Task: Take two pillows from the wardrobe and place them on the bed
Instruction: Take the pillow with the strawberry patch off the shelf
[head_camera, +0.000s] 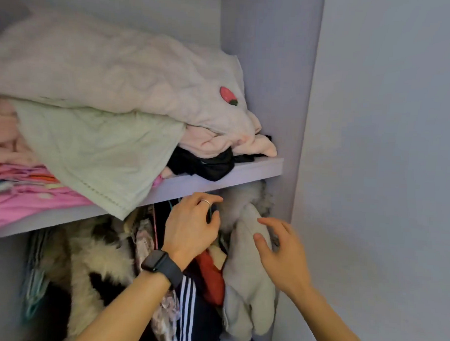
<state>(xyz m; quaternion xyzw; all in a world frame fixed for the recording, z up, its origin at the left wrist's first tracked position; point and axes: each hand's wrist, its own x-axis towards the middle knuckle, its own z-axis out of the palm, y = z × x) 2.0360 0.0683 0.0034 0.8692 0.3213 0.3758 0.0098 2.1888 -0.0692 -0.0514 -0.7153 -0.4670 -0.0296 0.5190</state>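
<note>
Under shelf lip point(218, 186), ~6 o'clock of view: L hand point(190, 228) (watch on wrist, ring) has its fingers curled into the tops of the hanging clothes point(187, 310) right below the board. Hanger hook or cloth, can't tell which. Prob holding that bunch toward 9 o'clock to open a gap. R hand point(282, 255) at 5 o'clock has fingers spread + relaxed and holds nothing. It's just beside the grey fleece garment point(249, 287); contact unclear. My read: R is set to sweep the fleece aside or probe behind it.

Pillows: none clearly id'd. Best candidates are up on the shelf, 10–11 o'clock:
- cream quilted bundle point(115, 70) w/ strawberry patch, on top
- pale green cloth point(90, 149) under it, draping over the lip
- pink bedding point(24, 197) at 9

Could be quilts, can't tell. Bed not in view. Search stage imo, nothing picked.

Edges/room:
- Wardrobe side panel point(295, 122) at 3 o'clock boxes in the fleece, so it's tight there. R arm's free room is outward, toward the wall point(387, 151).
- Shelf lip sits just above L knuckles, so lifting = knock.
- Rail zone is packed, w/ furry b/w coat point(99, 255) at 7–8.
- Top stack overhangs the edge. Pulling a lower layer prob drags the cream bundle + black cloth point(208, 164) off.
</note>
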